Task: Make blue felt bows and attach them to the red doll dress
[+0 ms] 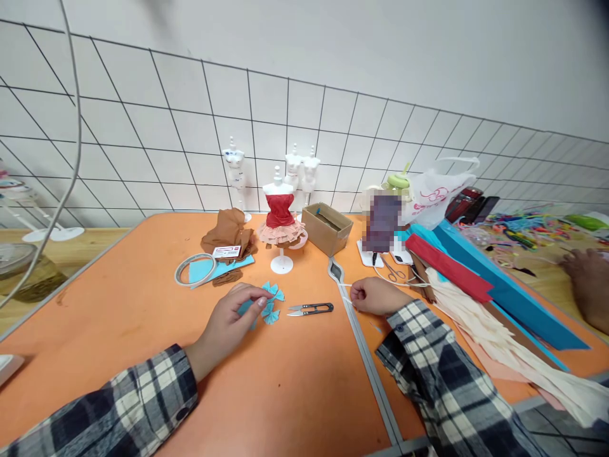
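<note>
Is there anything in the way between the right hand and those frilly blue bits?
Yes: the thread snips lie between the right hand and the frilly blue pieces. They lie low on the orange tabletop, so the hand could probably pass over them.

Crinkled matt blue paper petals [271, 317]; smooth metal snips [311, 311]; at one o'clock from the petals, matt cardboard box [325, 236]; smooth, faintly glossy table [228, 403].

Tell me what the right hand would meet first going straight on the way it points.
The right hand would probably meet the black-handled snips first, though its height above the orange table is unclear.
</note>
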A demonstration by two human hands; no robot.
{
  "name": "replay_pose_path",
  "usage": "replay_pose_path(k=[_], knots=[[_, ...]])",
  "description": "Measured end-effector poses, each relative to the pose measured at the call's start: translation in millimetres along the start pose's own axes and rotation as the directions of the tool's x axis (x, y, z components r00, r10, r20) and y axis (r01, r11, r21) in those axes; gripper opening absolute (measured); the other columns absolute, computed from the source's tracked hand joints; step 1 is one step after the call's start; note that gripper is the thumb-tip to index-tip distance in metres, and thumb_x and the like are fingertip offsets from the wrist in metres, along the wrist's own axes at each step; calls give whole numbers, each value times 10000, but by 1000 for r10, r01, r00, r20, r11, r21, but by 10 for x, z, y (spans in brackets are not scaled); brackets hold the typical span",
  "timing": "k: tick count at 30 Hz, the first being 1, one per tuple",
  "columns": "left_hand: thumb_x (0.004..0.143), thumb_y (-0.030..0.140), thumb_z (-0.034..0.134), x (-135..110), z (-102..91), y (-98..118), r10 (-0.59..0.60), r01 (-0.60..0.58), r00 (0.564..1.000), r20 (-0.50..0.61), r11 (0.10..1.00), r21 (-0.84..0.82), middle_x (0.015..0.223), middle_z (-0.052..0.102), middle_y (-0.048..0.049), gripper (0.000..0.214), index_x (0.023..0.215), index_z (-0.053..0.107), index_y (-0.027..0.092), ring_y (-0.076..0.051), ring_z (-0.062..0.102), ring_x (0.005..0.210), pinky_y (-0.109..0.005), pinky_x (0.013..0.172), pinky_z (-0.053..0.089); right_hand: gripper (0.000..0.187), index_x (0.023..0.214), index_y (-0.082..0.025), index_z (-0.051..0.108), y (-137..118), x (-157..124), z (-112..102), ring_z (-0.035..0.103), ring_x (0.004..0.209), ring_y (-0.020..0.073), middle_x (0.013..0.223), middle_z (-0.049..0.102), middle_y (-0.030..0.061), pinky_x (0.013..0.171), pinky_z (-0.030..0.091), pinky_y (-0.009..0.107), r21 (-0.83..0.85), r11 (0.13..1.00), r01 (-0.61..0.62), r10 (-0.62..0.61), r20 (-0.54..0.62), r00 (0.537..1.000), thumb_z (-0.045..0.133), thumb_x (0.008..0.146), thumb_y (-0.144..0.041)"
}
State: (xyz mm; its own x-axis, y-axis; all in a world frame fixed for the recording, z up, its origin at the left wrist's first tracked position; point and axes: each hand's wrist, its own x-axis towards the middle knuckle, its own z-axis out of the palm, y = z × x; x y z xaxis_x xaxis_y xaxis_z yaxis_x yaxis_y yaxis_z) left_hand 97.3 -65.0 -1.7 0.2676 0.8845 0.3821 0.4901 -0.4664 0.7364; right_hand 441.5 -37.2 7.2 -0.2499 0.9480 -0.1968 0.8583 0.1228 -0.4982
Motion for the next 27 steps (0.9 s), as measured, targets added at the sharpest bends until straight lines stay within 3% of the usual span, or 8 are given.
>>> replay_pose_path(k=[7, 10, 13, 16, 19, 24, 27], knots=[[916, 357, 520, -3, 5, 14, 15, -15, 1000, 22, 1000, 0, 840, 697, -45, 239, 917, 708, 210, -203, 630, 802, -308, 751, 479, 158, 746, -157, 598, -7, 43, -15, 561, 679, 142, 706, 621, 10, 634, 423, 235, 253, 964, 84, -109, 86, 990, 540, 740, -304], [918, 359, 523, -11, 8, 15, 10, -10, 999, 31, 1000, -2, 868, 699, -47, 236, 922, 704, 209, -203, 632, 824, -315, 770, 479, 277, 785, -154, 601, 4, 65, -30, 549, 670, 143, 716, 614, 12, 637, 418, 246, 398, 910, 115, -135, 24, 990, 568, 747, -426], [919, 362, 523, -15, 7, 18, 4, -4, 999, 32, 1000, -1, 877, 700, -49, 238, 920, 703, 207, -206, 634, 834, -317, 772, 479, 357, 797, -153, 651, 65, 61, -56, 544, 676, 153, 732, 631, 26, 623, 393, 258, 284, 956, 72, -52, -78, 996, 551, 775, -495], [918, 361, 521, -10, 4, 24, 1, -1, 1000, 31, 1000, -5, 868, 705, -47, 237, 911, 702, 207, -206, 636, 828, -317, 769, 480, 334, 778, -159, 682, 123, 19, -75, 543, 655, 154, 716, 649, 29, 598, 376, 259, 136, 991, 3, -5, 13, 1000, 600, 755, -482], [914, 355, 525, -4, 6, 27, 0, 0, 1000, 24, 1000, -8, 862, 706, -45, 233, 908, 702, 205, -205, 640, 819, -319, 769, 480, 264, 775, -160, 684, 129, -15, -60, 540, 609, 142, 678, 654, 16, 565, 368, 247, 131, 991, -15, -4, 145, 989, 659, 696, -411], [911, 349, 534, 1, 15, 14, 9, -9, 1000, 24, 1000, 4, 846, 698, -42, 226, 915, 708, 206, -200, 635, 798, -312, 740, 480, 157, 701, -157, 670, 86, 7, -38, 546, 626, 149, 654, 649, 18, 584, 371, 254, 113, 994, 8, -20, 102, 995, 638, 676, -309], [918, 331, 531, 1, 21, 10, 48, -47, 999, 27, 999, -4, 851, 695, -43, 215, 920, 707, 207, -196, 628, 804, -309, 739, 479, 184, 713, -152, 650, 10, 12, -49, 538, 644, 130, 684, 639, 12, 606, 392, 241, 254, 966, 54, -87, 120, 989, 641, 702, -335]])
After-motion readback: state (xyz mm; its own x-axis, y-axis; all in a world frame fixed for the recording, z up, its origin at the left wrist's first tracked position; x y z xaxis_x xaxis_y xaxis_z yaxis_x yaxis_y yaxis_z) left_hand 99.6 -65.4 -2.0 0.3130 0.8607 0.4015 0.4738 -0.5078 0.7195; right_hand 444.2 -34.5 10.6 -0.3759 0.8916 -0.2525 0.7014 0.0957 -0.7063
